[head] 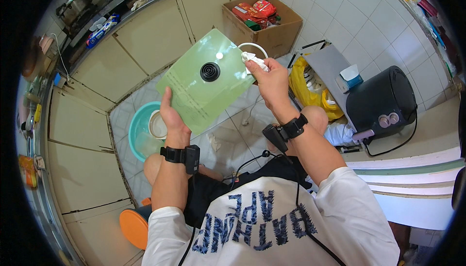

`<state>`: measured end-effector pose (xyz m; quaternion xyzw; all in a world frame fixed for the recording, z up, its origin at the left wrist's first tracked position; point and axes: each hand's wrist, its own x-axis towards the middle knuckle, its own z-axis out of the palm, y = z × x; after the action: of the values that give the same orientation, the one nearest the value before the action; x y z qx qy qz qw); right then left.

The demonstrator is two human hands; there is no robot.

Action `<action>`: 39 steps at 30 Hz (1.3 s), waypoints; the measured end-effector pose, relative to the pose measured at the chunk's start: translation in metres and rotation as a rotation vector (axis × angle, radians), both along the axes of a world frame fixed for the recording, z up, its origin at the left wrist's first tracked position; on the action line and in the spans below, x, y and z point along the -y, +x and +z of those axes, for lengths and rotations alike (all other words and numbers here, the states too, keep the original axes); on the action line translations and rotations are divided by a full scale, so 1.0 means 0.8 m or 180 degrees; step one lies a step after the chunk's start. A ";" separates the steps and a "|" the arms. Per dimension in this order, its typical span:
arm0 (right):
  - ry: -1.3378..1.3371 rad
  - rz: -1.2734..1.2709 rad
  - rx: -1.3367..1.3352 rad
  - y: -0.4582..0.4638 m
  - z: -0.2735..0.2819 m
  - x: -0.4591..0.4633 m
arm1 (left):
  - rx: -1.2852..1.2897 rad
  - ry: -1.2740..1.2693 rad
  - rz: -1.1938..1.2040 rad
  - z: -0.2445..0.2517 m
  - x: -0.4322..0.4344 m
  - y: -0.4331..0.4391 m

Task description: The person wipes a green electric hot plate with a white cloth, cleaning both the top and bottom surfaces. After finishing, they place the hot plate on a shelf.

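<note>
A light-green, glossy rectangular panel (189,84), apparently an electric kettle base, is held up tilted in front of me. A black round connector (210,71) sits near its middle, and faint printed markings run along its lower left part. My left hand (174,118) grips the lower left edge, thumb on the top face and fingers hidden beneath. In my right hand (273,78) is a crumpled white tissue (254,61), pinched at the panel's right edge. A white cord (256,45) loops out behind that edge.
On the tiled floor stands a turquoise basin (136,127) holding a whitish round container (157,125). A cardboard box (280,37) of red packets is ahead. To the right are a yellow bag (302,84), a tissue pack (350,78) and a black air fryer (380,100). An orange-topped stool (134,228) is lower left.
</note>
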<state>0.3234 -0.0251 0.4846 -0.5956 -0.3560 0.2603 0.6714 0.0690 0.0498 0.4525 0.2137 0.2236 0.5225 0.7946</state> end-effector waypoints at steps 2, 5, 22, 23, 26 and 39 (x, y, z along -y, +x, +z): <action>-0.0097 0.0163 -0.0118 -0.003 0.003 0.002 | 0.0003 0.0056 -0.0011 0.001 -0.001 -0.001; 0.0027 0.0612 -0.0476 -0.013 0.007 0.009 | -0.0012 0.0114 -0.0026 0.003 -0.004 -0.002; -0.0232 0.0700 -0.0824 -0.001 0.006 0.019 | -0.0044 0.0038 -0.0127 0.002 -0.003 0.000; -0.0254 0.0907 -0.0933 -0.002 0.008 0.024 | -0.0079 0.0050 -0.0105 0.003 -0.004 -0.001; -0.0068 0.1213 -0.0975 -0.009 0.012 0.036 | 0.0043 0.0173 -0.0176 0.005 -0.004 -0.004; -0.0352 0.0681 -0.1140 0.001 0.000 0.021 | 0.0041 0.0094 -0.0152 0.004 -0.003 -0.005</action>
<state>0.3239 -0.0421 0.4845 -0.5346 -0.2774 0.4508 0.6588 0.0646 0.0520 0.4560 0.2273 0.2055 0.5080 0.8050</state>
